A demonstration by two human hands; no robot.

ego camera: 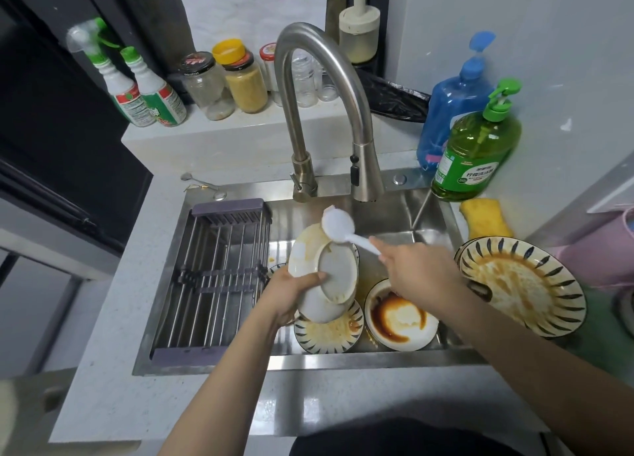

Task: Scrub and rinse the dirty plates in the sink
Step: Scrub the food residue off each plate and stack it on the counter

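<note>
My left hand (291, 292) grips a stack of white dishes (338, 279) tilted on edge above the steel sink (377, 358); the rear dish is smeared with sauce. My right hand (417, 270) holds a white plastic rice spoon (339, 228) by its handle, its paddle up over the stack's top edge. Under the hands lie a striped plate (327, 334) with crusted residue and a white plate (401, 320) with brown sauce. The faucet (365, 177) arches over the basin; no water shows.
Striped dirty bowls (523, 285) are stacked on the right counter, behind them a yellow sponge (485, 217). Green dish soap (475, 146) and a blue bottle (453, 105) stand at the right corner. A drying rack (219, 277) spans the sink's left half. Jars and spray bottles line the back ledge.
</note>
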